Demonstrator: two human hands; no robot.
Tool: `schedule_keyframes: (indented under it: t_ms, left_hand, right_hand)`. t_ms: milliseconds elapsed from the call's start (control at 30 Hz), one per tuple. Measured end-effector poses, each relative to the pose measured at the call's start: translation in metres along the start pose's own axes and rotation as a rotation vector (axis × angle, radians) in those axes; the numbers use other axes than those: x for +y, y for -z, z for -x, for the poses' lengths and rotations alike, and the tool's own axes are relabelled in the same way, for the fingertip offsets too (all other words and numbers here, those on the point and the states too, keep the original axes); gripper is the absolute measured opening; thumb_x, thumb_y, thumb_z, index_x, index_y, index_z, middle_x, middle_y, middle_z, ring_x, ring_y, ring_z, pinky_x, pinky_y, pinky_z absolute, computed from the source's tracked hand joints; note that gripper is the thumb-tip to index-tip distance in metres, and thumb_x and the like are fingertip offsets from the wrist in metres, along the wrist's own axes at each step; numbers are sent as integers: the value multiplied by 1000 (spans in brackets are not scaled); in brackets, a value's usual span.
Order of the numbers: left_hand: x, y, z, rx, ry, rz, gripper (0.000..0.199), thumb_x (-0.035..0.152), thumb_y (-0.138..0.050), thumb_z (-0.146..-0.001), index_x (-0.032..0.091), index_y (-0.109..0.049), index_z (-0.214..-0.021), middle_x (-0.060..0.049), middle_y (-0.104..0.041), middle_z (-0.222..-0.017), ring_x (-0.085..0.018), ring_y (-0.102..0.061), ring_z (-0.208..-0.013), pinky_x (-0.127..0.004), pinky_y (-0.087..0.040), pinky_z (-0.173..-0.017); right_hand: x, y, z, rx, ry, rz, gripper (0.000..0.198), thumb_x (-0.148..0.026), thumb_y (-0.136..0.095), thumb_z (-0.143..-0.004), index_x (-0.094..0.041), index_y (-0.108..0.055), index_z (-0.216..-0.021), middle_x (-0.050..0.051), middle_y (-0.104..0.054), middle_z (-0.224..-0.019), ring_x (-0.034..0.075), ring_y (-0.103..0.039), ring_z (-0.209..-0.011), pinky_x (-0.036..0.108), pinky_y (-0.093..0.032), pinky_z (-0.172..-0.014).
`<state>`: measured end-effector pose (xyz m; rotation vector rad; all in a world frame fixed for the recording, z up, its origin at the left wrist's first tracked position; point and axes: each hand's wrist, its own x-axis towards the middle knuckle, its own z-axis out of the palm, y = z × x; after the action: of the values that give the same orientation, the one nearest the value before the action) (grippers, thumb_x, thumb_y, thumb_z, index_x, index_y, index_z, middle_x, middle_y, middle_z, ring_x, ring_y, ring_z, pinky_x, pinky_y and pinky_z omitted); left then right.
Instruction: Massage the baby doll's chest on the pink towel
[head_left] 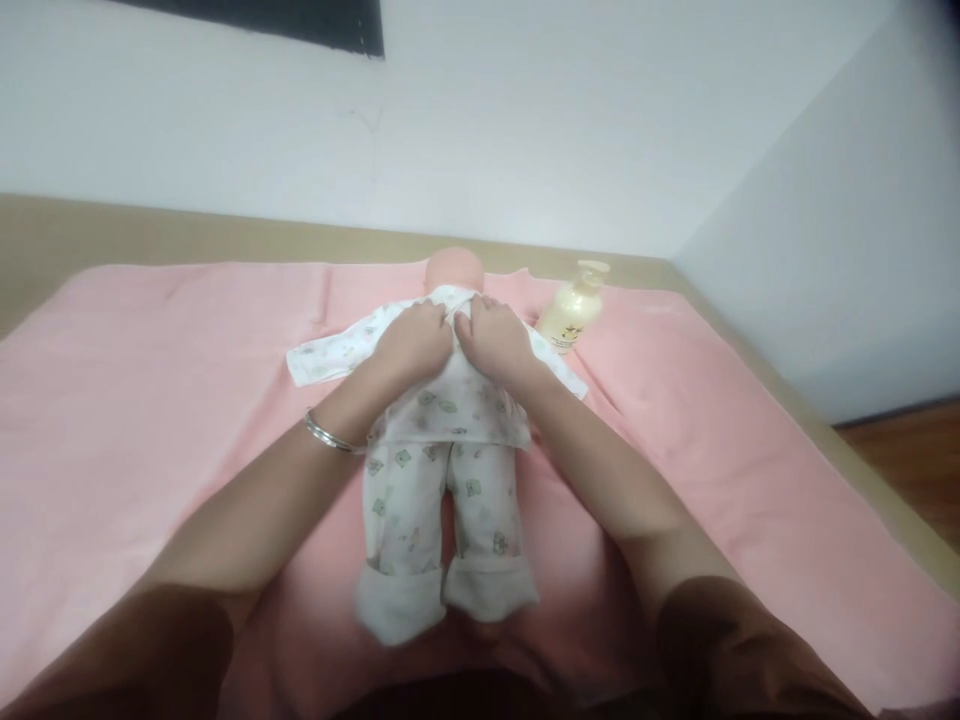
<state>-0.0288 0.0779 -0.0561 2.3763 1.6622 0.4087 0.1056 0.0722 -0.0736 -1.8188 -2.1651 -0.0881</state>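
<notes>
A baby doll [454,270] lies stretched out with its head away from me; which way it faces is hard to tell. It wears a white printed shirt [457,410] with the long sleeves spread to both sides, and matching trousers [405,510] with the leg ends turned up. Side by side just below the neckline, my left hand [420,338] and my right hand [493,338] are closed with fingers curled into the shirt's cloth. My hands hide much of its upper part.
Under the doll spreads a pink sheet [750,440] over a light brown surface [135,225]. A cream pump bottle [574,315] stands tilted in view by the right sleeve. White walls [525,120] rise behind and to the right.
</notes>
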Motion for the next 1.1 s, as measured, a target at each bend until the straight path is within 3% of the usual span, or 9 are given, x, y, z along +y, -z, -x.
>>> schedule_keyframes:
  t_ms: [100, 267, 367, 500, 700, 867, 967, 1100]
  left_hand:
    - [-19, -5, -16, 40, 37, 150, 27, 21, -37, -90, 17, -63, -94, -13, -70, -108, -27, -62, -104, -38, -48, -92]
    - [-35, -32, -26, 271, 42, 363, 30, 29, -35, -90, 19, -61, -79, -10, -71, -96, -24, -61, -97, -38, -48, -94]
    - [-35, -40, -25, 329, 63, 432, 33, 30, -37, -90, 18, -68, -91, -10, -73, -110, -25, -62, -108, -39, -47, -102]
    - [-33, -41, -24, 331, 103, 472, 47, 31, -40, -89, 14, -68, -122, -9, -64, -139, -25, -55, -131, -38, -38, -118]
    - [-31, -40, -23, 314, 132, 457, 52, 29, -40, -90, 12, -64, -132, -9, -61, -143, -24, -53, -136, -36, -35, -121]
    - [-31, -37, -22, 288, 140, 404, 51, 29, -38, -93, 13, -62, -134, -9, -59, -146, -23, -51, -138, -37, -35, -122]
    - [-22, -28, -17, 254, 107, 249, 48, 24, -33, -95, 8, -62, -130, -15, -62, -140, -27, -54, -134, -40, -39, -119]
    - [0, -14, 1, 121, 18, -69, 39, 13, -33, -93, 4, -63, -117, -23, -66, -120, -33, -60, -119, -44, -47, -106]
  right_hand:
    - [-17, 5, 16, 17, 84, 121, 42, -21, -28, -101, 2, -58, -120, 26, -66, -116, 34, -60, -111, 45, -42, -100]
    - [-37, 12, 35, -39, 166, 184, 40, -8, -31, -93, 2, -62, -116, 28, -66, -117, 35, -58, -117, 47, -42, -103]
    - [-29, 10, 25, -43, 146, 58, 40, -11, -32, -95, -1, -62, -119, 24, -67, -121, 32, -58, -121, 45, -43, -107]
    - [-9, -1, 5, -5, 19, -157, 49, -27, -34, -100, 1, -51, -136, 22, -54, -145, 30, -46, -139, 44, -39, -116]
    - [0, -14, -2, 34, 36, -186, 54, -29, -35, -98, 5, -45, -139, 27, -45, -151, 33, -38, -146, 48, -28, -124]
    - [-3, -15, -1, 13, 35, -173, 55, -29, -33, -99, 8, -45, -139, 29, -42, -153, 33, -36, -147, 46, -27, -125]
    - [-1, -14, -2, 2, 36, -169, 56, -28, -33, -100, 7, -43, -141, 29, -41, -154, 34, -35, -148, 48, -27, -125]
    - [9, -8, -5, -66, 102, -198, 59, -32, -33, -101, 4, -37, -148, 26, -35, -158, 34, -29, -152, 50, -25, -125]
